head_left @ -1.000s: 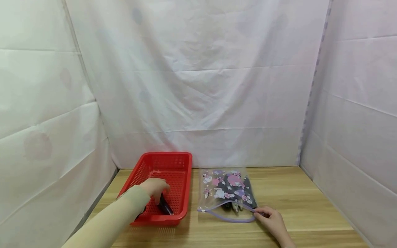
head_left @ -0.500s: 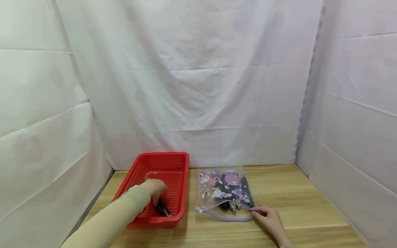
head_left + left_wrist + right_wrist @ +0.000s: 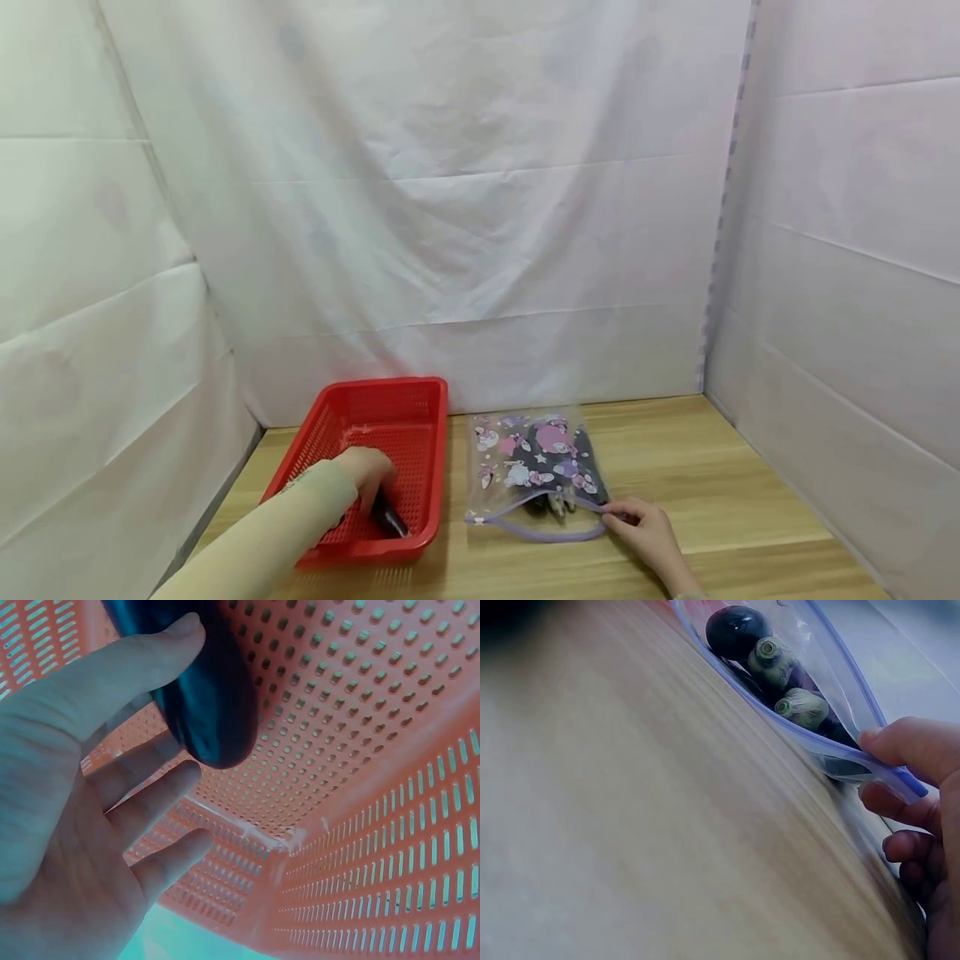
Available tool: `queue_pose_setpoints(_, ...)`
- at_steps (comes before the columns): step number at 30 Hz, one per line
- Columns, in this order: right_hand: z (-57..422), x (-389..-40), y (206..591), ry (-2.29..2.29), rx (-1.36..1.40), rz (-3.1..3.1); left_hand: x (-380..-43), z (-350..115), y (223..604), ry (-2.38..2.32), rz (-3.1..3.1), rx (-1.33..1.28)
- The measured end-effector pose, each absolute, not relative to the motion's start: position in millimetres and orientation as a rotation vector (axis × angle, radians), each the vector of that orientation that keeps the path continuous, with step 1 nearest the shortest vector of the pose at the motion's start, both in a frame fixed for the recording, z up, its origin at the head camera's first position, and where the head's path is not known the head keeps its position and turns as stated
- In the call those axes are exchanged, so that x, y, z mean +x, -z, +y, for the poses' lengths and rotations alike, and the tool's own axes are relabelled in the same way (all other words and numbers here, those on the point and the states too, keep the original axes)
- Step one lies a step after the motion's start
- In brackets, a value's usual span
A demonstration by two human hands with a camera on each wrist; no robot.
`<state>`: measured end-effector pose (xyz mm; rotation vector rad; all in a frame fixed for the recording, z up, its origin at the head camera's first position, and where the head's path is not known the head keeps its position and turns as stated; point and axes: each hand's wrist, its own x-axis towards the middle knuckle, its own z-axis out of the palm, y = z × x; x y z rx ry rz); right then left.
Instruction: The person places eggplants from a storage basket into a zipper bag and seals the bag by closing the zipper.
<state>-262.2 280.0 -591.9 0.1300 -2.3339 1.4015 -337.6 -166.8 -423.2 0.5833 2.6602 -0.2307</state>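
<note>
Inside the red plastic basket (image 3: pixel 442 467), my left hand (image 3: pixel 363 475) holds a dark, glossy eggplant (image 3: pixel 388 518) near its upper part. The left wrist view shows the thumb across the eggplant (image 3: pixel 214 705), with fingers reaching behind it and its rounded end pointing down over the perforated floor. My right hand (image 3: pixel 647 533) pinches the corner of a clear zip bag (image 3: pixel 480 496) by its purple zipper strip. That bag lies flat with its mouth parted. Several eggplants (image 3: pixel 802 709) are inside, their green stem ends and one dark rounded end facing the opening.
The wooden table (image 3: pixel 720 475) carries the basket on the left and the bag just right of it. White cloth (image 3: pixel 480 250) hangs behind and along both sides. A white slider (image 3: pixel 477 521) sits at the zipper's left end.
The head view has shifted, so basket, bag and hands appear a little farther left. My left hand stays on the eggplant in the basket, and my right hand keeps pinching the bag's corner.
</note>
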Motion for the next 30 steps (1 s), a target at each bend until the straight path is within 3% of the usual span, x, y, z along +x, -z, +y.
queue_pose_setpoints(15, 280, -262, 589, -1.426, 0.121, -2.354, -341, -189, 424, -0.015, 2.760, 0.462)
queue_pose_setpoints(30, 279, -262, 590, -1.434, 0.058, -2.371, -348, -196, 436, 0.025, 2.928, 0.405)
